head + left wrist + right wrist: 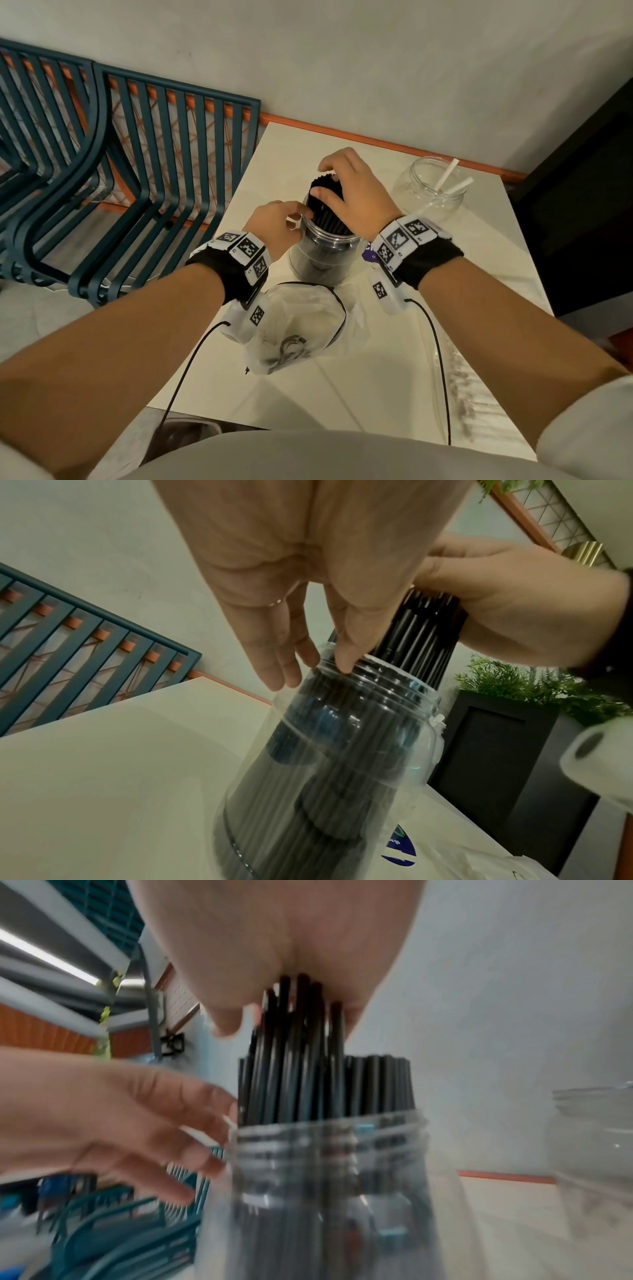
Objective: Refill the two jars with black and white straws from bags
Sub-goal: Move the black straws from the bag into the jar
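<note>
A clear jar (323, 253) stands mid-table, packed with black straws (329, 209) that stick out above its mouth. My right hand (325, 181) is curled over the top of the bundle and grips the straws (298, 1069) from above. My left hand (298, 219) is beside the jar on its left, and its straight fingers (344, 661) touch the jar's threaded rim (377, 674). A second clear jar (428, 185) at the back right holds two white straws (448, 174).
A crumpled clear plastic bag (298, 329) lies in front of the jar, and another clear bag (459, 387) lies at the front right. Blue slatted chairs (102, 171) stand left of the table (462, 274). A black cabinet (582, 205) stands to the right.
</note>
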{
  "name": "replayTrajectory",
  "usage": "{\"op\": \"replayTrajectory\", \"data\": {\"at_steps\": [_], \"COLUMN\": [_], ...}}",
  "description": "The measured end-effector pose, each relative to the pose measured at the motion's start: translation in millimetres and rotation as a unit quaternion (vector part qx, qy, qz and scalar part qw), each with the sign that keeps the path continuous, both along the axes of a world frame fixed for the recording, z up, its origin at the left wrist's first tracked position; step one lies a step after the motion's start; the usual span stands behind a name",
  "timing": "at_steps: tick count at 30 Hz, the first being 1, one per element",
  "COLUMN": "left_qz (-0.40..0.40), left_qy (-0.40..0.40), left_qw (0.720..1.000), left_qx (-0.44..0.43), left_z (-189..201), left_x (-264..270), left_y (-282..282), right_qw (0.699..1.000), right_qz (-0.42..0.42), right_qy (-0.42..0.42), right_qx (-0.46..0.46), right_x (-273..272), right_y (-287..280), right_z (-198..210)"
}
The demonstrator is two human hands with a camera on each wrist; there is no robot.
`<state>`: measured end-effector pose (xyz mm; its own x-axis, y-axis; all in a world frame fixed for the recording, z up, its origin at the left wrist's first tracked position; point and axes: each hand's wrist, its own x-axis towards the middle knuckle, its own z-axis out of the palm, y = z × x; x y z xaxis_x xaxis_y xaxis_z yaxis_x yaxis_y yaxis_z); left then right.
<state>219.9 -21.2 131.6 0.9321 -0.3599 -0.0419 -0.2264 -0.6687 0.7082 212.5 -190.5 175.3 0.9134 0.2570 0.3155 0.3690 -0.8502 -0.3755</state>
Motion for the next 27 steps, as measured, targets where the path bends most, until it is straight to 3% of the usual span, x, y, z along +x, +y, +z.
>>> {"op": "replayTrajectory", "data": {"at_steps": [3,7,14,17,19,21,24,27], "left_qz": [0.007,0.015,0.008,0.014,0.027,0.031,0.024,0.015], "left_qy": [0.002,0.026,0.067,0.117,0.134,0.156,0.167,0.127], "left_qw": [1.0,0.998,0.993,0.986,0.98,0.972,0.964,0.967], "left_qx": [-0.004,-0.051,-0.095,-0.114,-0.145,-0.173,-0.207,-0.22], "left_z": [0.4,0.5,-5.8,-7.2,-6.2,-1.8,7.6,5.9], "left_x": [-0.9,-1.4,8.4,13.6,16.4,18.9,17.6,15.7], "left_y": [0.6,-1.2,7.7,13.5,10.4,-1.1,-26.6,-44.9], "right_qw": [0.996,0.992,0.998,0.988,0.957,0.936,0.924,0.918], "right_qz": [0.041,0.0,-0.026,-0.118,-0.162,-0.17,-0.158,-0.149], "right_qy": [-0.064,-0.124,-0.032,0.024,0.111,0.163,0.163,0.136], "right_qx": [-0.045,0.011,-0.044,0.102,0.213,0.261,0.308,0.34], "right_x": [-7.7,-5.0,-21.2,-37.7,-39.9,-33.6,-19.4,-9.1], "right_y": [-2.2,1.4,-4.8,-24.8,-36.1,-39.6,-31.3,-20.3], "right_z": [-18.9,-34.0,-37.2,-32.4,-35.8,-43.2,-52.9,-60.9]}}
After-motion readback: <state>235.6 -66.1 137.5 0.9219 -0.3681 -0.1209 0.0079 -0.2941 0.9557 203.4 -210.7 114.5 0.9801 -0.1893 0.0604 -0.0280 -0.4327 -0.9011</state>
